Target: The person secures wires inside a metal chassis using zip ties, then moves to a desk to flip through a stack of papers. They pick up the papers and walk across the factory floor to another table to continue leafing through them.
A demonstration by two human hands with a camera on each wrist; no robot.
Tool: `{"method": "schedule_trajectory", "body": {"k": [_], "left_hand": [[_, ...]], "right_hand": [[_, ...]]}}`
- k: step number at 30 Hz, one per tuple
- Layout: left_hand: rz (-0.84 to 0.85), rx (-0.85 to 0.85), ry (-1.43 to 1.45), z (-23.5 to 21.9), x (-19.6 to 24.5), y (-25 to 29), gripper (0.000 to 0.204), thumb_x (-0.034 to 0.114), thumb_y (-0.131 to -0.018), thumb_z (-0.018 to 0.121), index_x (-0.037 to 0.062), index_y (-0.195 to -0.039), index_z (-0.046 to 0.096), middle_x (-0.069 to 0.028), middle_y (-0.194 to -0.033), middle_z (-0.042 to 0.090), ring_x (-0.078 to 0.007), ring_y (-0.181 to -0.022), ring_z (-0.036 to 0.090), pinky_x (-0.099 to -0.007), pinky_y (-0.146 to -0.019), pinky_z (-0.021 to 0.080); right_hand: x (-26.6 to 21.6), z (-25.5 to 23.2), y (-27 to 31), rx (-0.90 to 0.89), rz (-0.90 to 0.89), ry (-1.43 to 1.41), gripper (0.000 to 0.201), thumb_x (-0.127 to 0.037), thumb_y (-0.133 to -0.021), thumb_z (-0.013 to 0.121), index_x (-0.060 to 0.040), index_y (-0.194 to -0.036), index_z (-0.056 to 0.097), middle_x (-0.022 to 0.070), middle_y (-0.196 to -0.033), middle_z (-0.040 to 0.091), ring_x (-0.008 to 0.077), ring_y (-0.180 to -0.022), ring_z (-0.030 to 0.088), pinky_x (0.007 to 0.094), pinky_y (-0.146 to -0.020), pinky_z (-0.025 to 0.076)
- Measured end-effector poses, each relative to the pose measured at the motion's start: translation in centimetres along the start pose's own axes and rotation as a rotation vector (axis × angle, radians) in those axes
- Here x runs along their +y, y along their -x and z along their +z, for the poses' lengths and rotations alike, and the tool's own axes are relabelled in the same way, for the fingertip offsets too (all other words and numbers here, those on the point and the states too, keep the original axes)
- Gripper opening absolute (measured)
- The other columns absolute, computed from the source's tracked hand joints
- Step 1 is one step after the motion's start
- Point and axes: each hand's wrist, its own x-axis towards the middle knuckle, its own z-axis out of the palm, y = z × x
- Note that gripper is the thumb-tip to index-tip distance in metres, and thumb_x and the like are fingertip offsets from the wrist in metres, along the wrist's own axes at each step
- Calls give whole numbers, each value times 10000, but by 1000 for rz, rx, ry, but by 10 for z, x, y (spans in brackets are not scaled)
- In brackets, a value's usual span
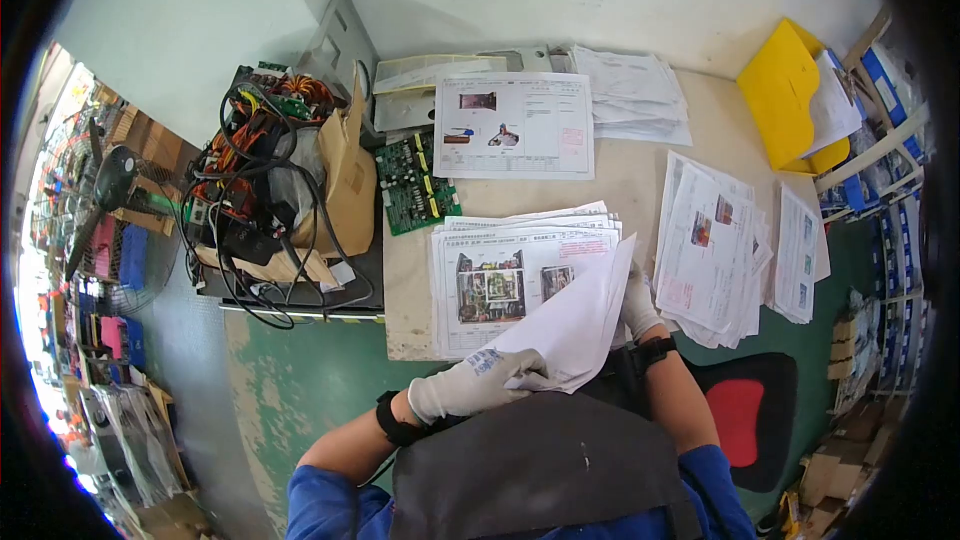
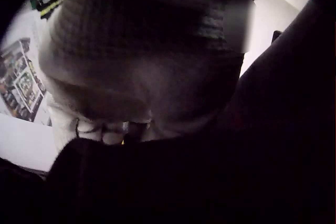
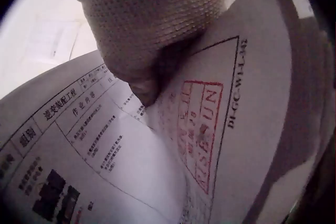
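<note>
Both hands wear light knitted gloves. My left hand grips the near corner of a lifted paper sheet, its fingers curled. The sheet bends up, its blank side showing in the head view. At its right edge my right hand holds it, partly hidden behind the paper. In the right wrist view the thumb pinches a printed page with a red stamp. Under the lifted sheet lies a stack of printed sheets with photos of equipment. The left wrist view is mostly dark, with curled fingers showing.
Beyond the stack lie a green circuit board and another printed sheet. More paper piles spread to the right, near a yellow file holder. A box of tangled cables stands left. A red-and-black chair is at lower right.
</note>
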Motion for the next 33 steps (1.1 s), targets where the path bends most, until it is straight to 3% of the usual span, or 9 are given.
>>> {"method": "schedule_trajectory", "body": {"k": [5, 10, 13, 15, 17, 21, 24, 25, 33], "left_hand": [[-52, 19, -97, 4, 6, 3, 218, 110, -868, 607, 23, -1061, 554, -106, -978, 626, -192, -916, 615, -301, -792, 470], [-7, 42, -90, 7, -2, 3, 208, 112, -874, 603, 26, -1057, 551, -110, -970, 624, -200, -884, 617, -297, -766, 476], [-5, 54, -95, 7, -4, 3, 208, 107, -877, 595, 30, -1065, 550, -102, -954, 623, -176, -855, 612, -285, -751, 480], [-19, 60, -94, 4, 1, 4, 210, 101, -877, 590, 33, -1071, 550, -91, -935, 622, -157, -836, 607, -276, -742, 482], [-284, 131, 239, -7, 20, 8, 223, 80, -864, 587, 32, -1079, 557, -62, -891, 610, -116, -812, 584, -248, -731, 478], [-160, 381, 300, -19, 8, 17, 245, 73, -852, 596, 1, -1085, 567, -30, -895, 610, -71, -782, 548, -209, -686, 459], [-151, 257, 211, -17, 17, 21, 268, 79, -847, 612, -7, -1098, 566, -22, -908, 616, -63, -790, 544, -212, -691, 458], [-276, 164, 291, -19, 36, 21, 236, 65, -871, 561, 3, -1098, 541, -40, -919, 596, -95, -808, 548, -250, -720, 461], [-186, 117, 294, -10, 21, 15, 251, 69, -866, 579, -4, -1105, 549, -48, -941, 615, -97, -835, 555, -248, -752, 459]], "right_hand": [[9, -2, -4, 24, 75, -52, 273, -87, -838, 615, 10, -1089, 570, 101, -1040, 643, 180, -922, 598, 296, -818, 480], [10, -3, -6, 14, -43, 177, 255, -88, -892, 530, 9, -1126, 564, 68, -1047, 626, 149, -900, 584, 283, -811, 489], [-19, 3, 8, -5, 2, 93, 262, -67, -871, 565, 7, -1122, 566, 68, -1035, 633, 142, -897, 588, 279, -804, 487], [7, -1, -3, -31, -10, 7, 285, -47, -847, 586, 14, -1124, 559, 81, -1026, 641, 154, -896, 598, 275, -805, 482], [6, -1, -5, -56, -27, -80, 312, -27, -823, 606, 21, -1126, 552, 94, -1017, 648, 167, -895, 607, 271, -806, 477], [-12, 5, 2, -40, 60, -129, 331, 15, -807, 603, 21, -1133, 550, 94, -1022, 648, 165, -909, 609, 263, -812, 480], [2, 3, -5, -51, 28, -188, 333, 24, -801, 607, 27, -1129, 550, 92, -1028, 648, 166, -922, 612, 265, -824, 481], [5, 2, -7, -53, 0, -189, 329, 26, -800, 608, 31, -1124, 551, 90, -1031, 648, 167, -927, 613, 267, -829, 482], [-7, 3, -1, -44, -5, -140, 290, 30, -785, 623, 25, -1071, 577, 75, -1012, 649, 148, -880, 610, 268, -801, 492]]}}
